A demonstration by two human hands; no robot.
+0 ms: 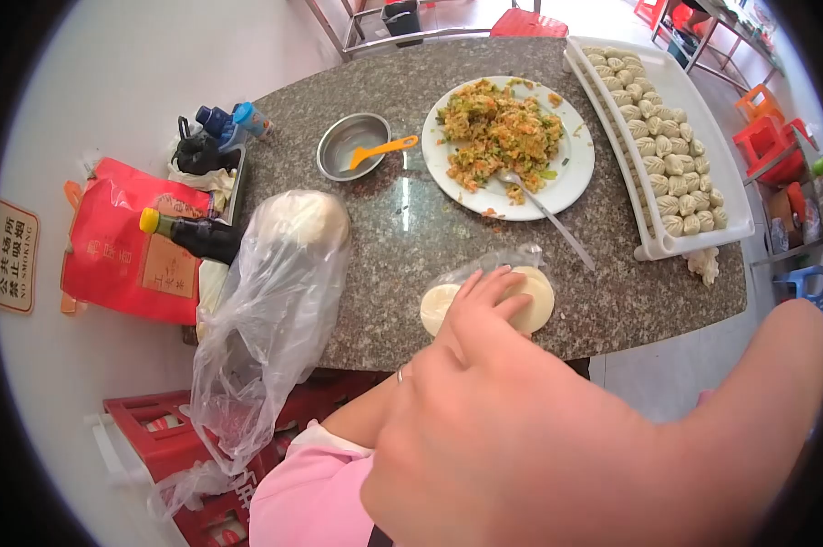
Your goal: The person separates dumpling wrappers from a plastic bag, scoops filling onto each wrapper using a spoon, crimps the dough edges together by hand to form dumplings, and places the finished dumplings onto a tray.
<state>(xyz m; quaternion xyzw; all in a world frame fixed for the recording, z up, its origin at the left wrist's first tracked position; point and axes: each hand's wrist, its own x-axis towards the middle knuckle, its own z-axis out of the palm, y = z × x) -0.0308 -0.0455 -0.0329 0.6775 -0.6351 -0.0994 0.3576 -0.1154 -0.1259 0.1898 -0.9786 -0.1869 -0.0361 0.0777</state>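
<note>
My right hand (498, 365) reaches in from the right, very large and close to the camera. Its fingers are apart over pale round dough wrappers (536, 301) at the near table edge, touching them. Another pale round (437, 306) shows left of the fingers, with clear plastic behind. A bare forearm comes from the pink clothing at the bottom; my left hand is mostly hidden behind the right, its fingers unclear. A ring shows at the left edge of the overlapping hands. Beyond them, a white plate (441, 187) holds chopped filling and a metal spoon (562, 232).
White trays (738, 205) of pleated dumplings stand at the right. A metal bowl (339, 134) with an orange spatula (389, 148) lies beyond a plastic bag (288, 283) of dough. A dark bottle (202, 237), red bag (120, 246) and red crates (147, 415) are left.
</note>
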